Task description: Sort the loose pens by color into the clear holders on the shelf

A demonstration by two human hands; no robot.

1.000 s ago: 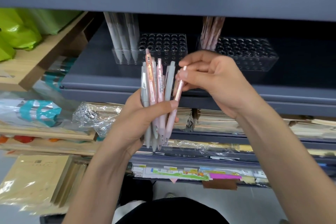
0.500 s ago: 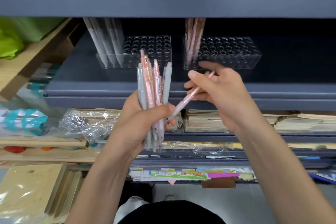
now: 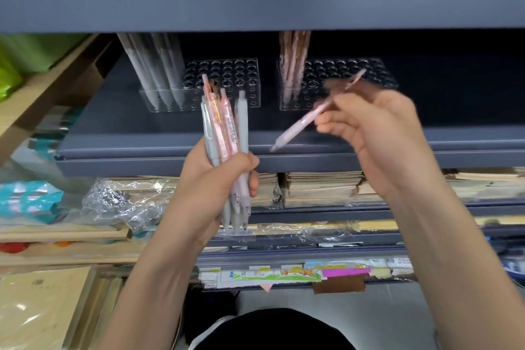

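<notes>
My left hand [image 3: 211, 179] grips an upright bundle of pens [image 3: 224, 128], a mix of grey and pink ones, in front of the shelf edge. A single pink pen [image 3: 301, 123] is pinched in my right hand [image 3: 377, 133], slanting with its tip down-left, just in front of the right clear holder [image 3: 366, 71]. That holder has several pink pens [image 3: 292, 65] standing at its left end. The left clear holder [image 3: 227, 77] holds several grey pens [image 3: 156, 68] at its left end.
The holders stand on a dark grey shelf [image 3: 142, 148] under a low upper shelf [image 3: 255, 6]. Below lie stacks of notebooks [image 3: 321, 187] and plastic-wrapped goods [image 3: 122, 202]. Wooden shelving [image 3: 42, 99] with green bags stands at the left.
My right hand has pulled one pink pen free of the bundle and carried it right and up toward the right holder. The left hand keeps the bundle still.
</notes>
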